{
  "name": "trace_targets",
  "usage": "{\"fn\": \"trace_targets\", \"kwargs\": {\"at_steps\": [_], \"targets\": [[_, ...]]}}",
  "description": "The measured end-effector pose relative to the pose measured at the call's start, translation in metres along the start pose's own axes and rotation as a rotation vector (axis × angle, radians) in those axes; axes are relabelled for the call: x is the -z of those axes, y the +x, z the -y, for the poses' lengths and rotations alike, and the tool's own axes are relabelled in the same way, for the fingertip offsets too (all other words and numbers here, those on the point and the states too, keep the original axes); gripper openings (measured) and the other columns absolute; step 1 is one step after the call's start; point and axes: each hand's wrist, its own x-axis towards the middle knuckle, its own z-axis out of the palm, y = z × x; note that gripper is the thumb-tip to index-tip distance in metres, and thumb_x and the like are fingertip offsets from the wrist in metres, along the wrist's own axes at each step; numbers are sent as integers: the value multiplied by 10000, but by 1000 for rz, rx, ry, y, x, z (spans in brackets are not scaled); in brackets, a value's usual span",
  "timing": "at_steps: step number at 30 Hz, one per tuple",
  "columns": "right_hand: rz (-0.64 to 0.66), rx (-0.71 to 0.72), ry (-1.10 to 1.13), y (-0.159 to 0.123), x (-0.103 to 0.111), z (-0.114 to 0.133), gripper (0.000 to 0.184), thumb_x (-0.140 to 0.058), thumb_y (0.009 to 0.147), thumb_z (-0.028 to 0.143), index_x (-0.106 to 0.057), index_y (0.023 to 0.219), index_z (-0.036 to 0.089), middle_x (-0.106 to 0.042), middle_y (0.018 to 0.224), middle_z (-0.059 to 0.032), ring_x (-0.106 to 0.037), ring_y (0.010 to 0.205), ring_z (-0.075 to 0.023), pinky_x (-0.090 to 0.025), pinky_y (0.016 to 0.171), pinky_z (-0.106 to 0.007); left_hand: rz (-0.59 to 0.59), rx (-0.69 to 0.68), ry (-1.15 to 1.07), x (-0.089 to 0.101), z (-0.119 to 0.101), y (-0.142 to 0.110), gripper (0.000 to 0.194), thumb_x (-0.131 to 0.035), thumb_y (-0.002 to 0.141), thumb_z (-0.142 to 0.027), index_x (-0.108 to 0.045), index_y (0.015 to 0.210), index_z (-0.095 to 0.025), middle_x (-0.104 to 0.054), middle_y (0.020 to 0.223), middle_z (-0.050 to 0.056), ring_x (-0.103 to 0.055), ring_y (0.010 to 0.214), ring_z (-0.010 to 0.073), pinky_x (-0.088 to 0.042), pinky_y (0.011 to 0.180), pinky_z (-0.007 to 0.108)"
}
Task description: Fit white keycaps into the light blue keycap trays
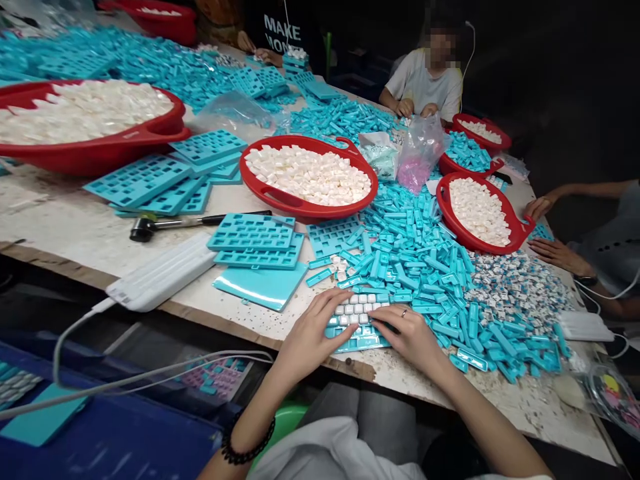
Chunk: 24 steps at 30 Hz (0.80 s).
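Note:
My left hand (pixel 310 335) and my right hand (pixel 407 335) rest side by side on a small turquoise plastic keycap frame (pixel 356 341), at the table's near edge. Their fingers press on rows of white keycaps (pixel 356 309) seated in the frame. The fingers hide part of the frame and its keys. Just right of my right hand lies a heap of loose turquoise plastic strips (pixel 425 267). Stacked turquoise frames (pixel 253 243) lie to the left of my left hand.
Red basins of white keycaps (pixel 307 177) stand on the stained work table (pixel 65 220), among turquoise parts. A rubber mallet (pixel 175 225) and a white corded device (pixel 163 272) lie at left. Co-workers' hands (pixel 555 230) reach in at right; another person (pixel 423 83) sits at the far end.

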Motion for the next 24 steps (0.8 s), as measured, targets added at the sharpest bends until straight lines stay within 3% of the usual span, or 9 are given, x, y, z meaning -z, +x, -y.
{"fn": "trace_targets", "kwargs": {"at_steps": [7, 11, 16, 24], "targets": [[-89, -52, 59, -6, -9, 0, 207, -598, 969, 199, -707, 1135, 258, -761, 1028, -42, -724, 969, -196, -575, 883, -329, 5, -2, -35, 2, -1, 1, 442, -596, 955, -390, -497, 1380, -318, -546, 1370, 49, -497, 1320, 250, -430, 1102, 389], [-158, -106, 68, -8, -12, -1, 162, -611, 962, 242, -729, 1071, 230, -705, 990, -75, -705, 899, -190, -587, 786, -308, 4, 5, -28, 1, 0, 2, 438, -600, 954, -396, -501, 1373, -315, -552, 1365, 49, -497, 1316, 250, -433, 1093, 394], [-88, -127, 39, -6, -7, -3, 150, -597, 971, 257, -725, 1038, 220, -665, 974, -74, -677, 900, -198, -573, 803, -336, 1, -10, -24, -1, 1, 2, 439, -603, 950, -389, -506, 1372, -317, -561, 1355, 46, -504, 1308, 251, -430, 1096, 398], [36, 14, -170, 0, 2, 0, 155, -535, 992, 171, -681, 1042, 189, -671, 990, -89, -646, 948, -233, -512, 890, -421, -12, -8, -25, 1, -1, 2, 428, -595, 952, -404, -517, 1364, -318, -572, 1340, 50, -526, 1283, 259, -450, 1072, 398]]}}
